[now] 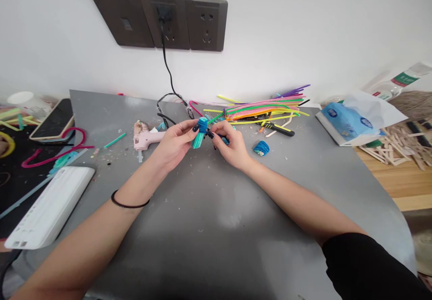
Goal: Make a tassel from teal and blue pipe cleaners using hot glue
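My left hand (pixel 177 142) is closed, with thumb and fingers pinching a small craft piece (pixel 202 124) of pipe cleaners, dark blue above and turquoise below. At that piece's right edge, the thumb and forefinger of my right hand (pixel 231 144) are pinched together on it; the exact contact is partly hidden. Both hands are held above the grey table mat (pixel 216 228). A separate dark blue pipe-cleaner piece (pixel 261 147) lies to the right of my right hand. Left of my left hand, a pink glue gun (pixel 145 138) rests on the mat, its handle partly covered.
Behind my hands lie a bundle of coloured pipe cleaners (pixel 266 107) and a black-and-yellow handled tool (pixel 278 129). A white power strip (pixel 50 205) and a phone (pixel 54 120) are at left. Tissues (pixel 349 120) and wooden sticks (pixel 398 144) sit right. A black cord (pixel 166 56) hangs from the socket.
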{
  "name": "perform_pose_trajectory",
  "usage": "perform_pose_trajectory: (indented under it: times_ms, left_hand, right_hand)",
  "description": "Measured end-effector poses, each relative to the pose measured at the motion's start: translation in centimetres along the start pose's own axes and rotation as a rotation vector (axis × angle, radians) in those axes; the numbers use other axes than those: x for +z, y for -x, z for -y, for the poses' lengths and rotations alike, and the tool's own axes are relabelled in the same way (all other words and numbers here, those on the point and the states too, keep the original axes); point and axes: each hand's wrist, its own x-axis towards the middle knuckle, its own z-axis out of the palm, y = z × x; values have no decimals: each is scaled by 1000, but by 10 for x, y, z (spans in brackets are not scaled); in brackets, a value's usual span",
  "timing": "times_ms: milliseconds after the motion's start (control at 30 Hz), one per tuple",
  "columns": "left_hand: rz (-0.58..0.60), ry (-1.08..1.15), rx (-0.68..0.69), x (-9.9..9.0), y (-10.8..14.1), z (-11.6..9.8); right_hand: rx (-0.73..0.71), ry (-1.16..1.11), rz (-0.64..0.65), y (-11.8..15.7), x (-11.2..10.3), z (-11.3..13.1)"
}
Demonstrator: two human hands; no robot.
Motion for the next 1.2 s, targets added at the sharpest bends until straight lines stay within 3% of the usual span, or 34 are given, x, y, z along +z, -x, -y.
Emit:
perform_pose_trajectory:
  times_ms: [400,700,1200]
  left_hand:
    - [16,-11,7,-2,0,0]
    - [57,-156,59,-5,1,-1]
    - [81,-200,112,1,4,-5]
  right_hand:
    - [-4,-2,-18,0,-1,1]
    - [36,-22,-33,0,-1,1]
    - [63,-82,-51,-3,-1,3]
